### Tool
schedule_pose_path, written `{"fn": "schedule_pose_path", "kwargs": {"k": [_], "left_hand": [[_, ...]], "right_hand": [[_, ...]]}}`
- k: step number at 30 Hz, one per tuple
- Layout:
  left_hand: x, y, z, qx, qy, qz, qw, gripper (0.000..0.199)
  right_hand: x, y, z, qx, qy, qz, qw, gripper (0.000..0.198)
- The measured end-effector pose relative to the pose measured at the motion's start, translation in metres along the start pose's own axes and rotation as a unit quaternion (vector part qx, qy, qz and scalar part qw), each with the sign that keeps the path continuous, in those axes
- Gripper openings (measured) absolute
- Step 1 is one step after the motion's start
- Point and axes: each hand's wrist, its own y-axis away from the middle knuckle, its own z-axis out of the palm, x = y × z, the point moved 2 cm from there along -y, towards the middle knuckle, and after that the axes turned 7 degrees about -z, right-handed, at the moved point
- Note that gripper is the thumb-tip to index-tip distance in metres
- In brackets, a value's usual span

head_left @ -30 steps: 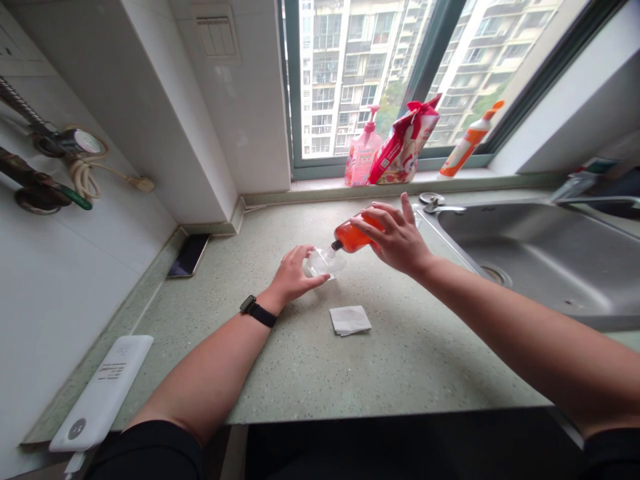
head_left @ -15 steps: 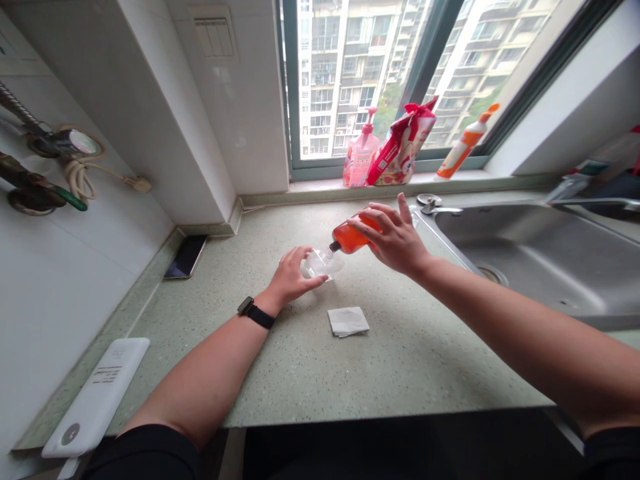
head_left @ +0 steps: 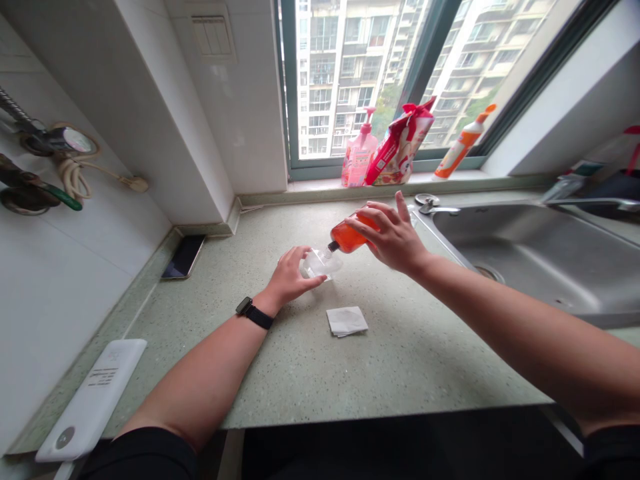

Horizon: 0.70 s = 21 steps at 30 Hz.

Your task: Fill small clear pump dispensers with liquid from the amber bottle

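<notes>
My left hand [head_left: 291, 277] is closed round the side of a clear plastic container [head_left: 324, 265] on the counter, thumb in front and fingers behind. Above it, my right hand [head_left: 395, 237] grips a bottle of orange-red liquid [head_left: 349, 234]. The bottle is tipped down to the left, its dark neck at the container's top. I cannot make out whether liquid is flowing. A folded white paper tissue [head_left: 347, 321] lies on the counter in front of the container.
A phone [head_left: 184, 257] and a white power bank-like device [head_left: 93, 400] lie on the left. At right is a steel sink [head_left: 540, 267]. A pink pump bottle [head_left: 359, 157], a red bag [head_left: 403, 147] and an orange-white bottle [head_left: 461, 145] stand on the windowsill.
The view has shifted very slightly. Both hands, the tilted bottle and the container keep the same positions relative to each other.
</notes>
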Motion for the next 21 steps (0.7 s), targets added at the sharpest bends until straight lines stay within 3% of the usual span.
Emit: {"fn": "schedule_pose_path", "kwargs": {"k": [21], "left_hand": [[-0.0015, 0.0002, 0.0004, 0.001, -0.003, 0.001, 1.0, 0.063]], "right_hand": [[0.0044, -0.0021, -0.008, -0.044, -0.017, -0.007, 0.999, 0.089]]}}
